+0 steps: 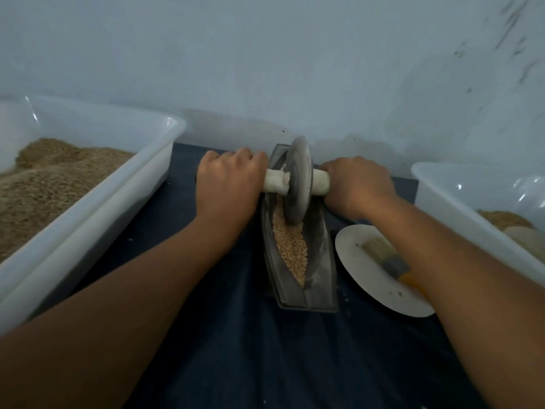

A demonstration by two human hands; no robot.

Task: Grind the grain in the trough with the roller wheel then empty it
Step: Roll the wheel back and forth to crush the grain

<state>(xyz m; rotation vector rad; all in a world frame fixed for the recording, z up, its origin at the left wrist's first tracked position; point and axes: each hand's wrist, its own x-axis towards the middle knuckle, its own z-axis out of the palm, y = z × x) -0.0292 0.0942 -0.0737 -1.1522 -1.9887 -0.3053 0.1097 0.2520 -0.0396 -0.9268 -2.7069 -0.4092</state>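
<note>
A dark boat-shaped metal trough lies lengthwise in front of me on the dark cloth. Pale grain fills its groove. The grey roller wheel stands upright in the far half of the trough, on a white-wrapped axle. My left hand is closed around the axle's left end. My right hand grips the right end. Both ends of the axle are hidden under my fingers.
A large white plastic tub with brown ground grain stands at the left. Another white tub with some grain is at the right. A white plate beside the trough carries a brush. A pale wall rises just behind.
</note>
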